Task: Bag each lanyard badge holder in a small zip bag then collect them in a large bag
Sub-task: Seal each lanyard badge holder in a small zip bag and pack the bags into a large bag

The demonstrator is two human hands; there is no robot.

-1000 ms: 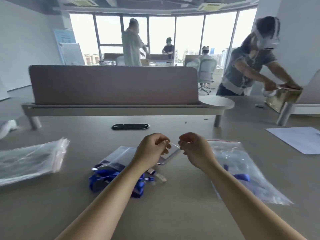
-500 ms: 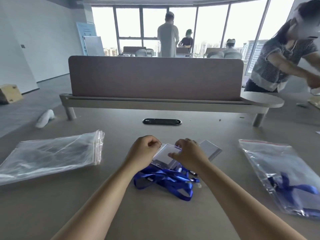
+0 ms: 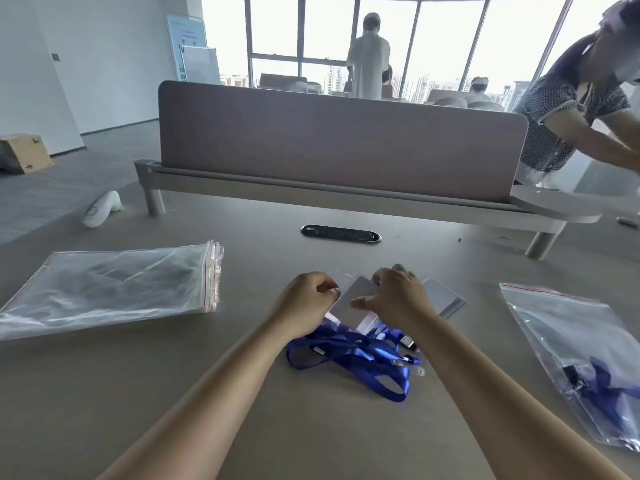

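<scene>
Both hands, the left hand (image 3: 306, 301) and right hand (image 3: 398, 296), pinch a small clear zip bag (image 3: 349, 299) over the tangled blue ribbon lanyards (image 3: 360, 355) mid-surface, apparently to bag one.

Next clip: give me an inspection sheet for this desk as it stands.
Surface: grey desk, a divider across the back.
Job's things: small bags stacked left; blue lanyards centre; large bag right, lanyards inside.
Clutter: white object at the left edge.
Grippers: left hand and right hand both on a clear holder.
Cables: nothing seen; cable port.
Surroundings: windows, people, cardboard box.
</scene>
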